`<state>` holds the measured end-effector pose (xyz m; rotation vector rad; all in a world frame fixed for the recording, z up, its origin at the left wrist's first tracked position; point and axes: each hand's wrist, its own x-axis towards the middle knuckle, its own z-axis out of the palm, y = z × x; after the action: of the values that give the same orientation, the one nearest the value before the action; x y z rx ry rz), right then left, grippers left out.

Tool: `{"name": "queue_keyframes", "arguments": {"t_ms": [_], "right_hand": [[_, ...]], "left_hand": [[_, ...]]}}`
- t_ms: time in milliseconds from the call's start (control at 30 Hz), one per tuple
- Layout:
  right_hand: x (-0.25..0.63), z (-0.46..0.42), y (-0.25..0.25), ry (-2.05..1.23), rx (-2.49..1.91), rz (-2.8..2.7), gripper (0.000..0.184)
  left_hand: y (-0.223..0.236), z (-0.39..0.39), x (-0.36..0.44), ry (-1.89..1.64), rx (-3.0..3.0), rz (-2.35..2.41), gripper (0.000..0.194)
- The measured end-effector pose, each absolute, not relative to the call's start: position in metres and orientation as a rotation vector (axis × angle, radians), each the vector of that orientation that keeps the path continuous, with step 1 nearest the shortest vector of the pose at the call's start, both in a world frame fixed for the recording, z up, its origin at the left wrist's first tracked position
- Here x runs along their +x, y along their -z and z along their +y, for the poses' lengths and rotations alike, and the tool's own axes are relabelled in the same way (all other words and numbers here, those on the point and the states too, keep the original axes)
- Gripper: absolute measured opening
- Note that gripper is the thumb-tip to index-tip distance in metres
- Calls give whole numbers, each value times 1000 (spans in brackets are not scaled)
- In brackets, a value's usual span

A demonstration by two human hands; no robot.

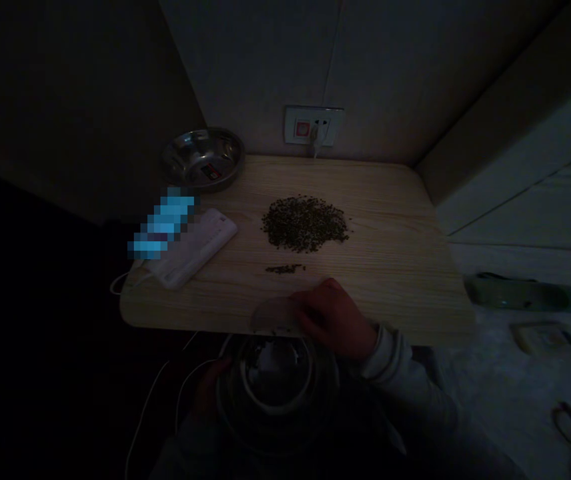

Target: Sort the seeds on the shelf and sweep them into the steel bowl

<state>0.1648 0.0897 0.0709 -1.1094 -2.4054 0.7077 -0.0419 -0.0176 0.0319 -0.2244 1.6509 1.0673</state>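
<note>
My right hand (335, 319) is closed on a pale, see-through flat scraper (274, 315), which stands at the front edge of the wooden tabletop (390, 267). A few dark grains lie by its lower edge. Below the table edge is a round, shiny bowl (275, 373); the dim light hides whether it is glass or steel. My left hand (210, 387) grips the bowl's left side, its fingers mostly in shadow. Farther back on the tabletop lies a spread pile of small dark grains (305, 223), like beans or seeds. A thin line of grains (285, 269) sits between pile and scraper.
A steel basin (203, 160) stands at the back left. In front of it are a blurred-out lit device (163, 223) and a white power strip (195, 250) with cables. A plug sits in the wall socket (314, 127). On the floor at right lies a green elongated object (528, 293).
</note>
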Motion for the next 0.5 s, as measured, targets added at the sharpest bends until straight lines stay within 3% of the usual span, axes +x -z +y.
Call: {"name": "queue_keyframes", "arguments": {"t_ms": [500], "right_hand": [[167,92,-74,-845,-939,-2483,22]], "left_hand": [[-14,-22,-51,-1163,-141,1581,12]]}}
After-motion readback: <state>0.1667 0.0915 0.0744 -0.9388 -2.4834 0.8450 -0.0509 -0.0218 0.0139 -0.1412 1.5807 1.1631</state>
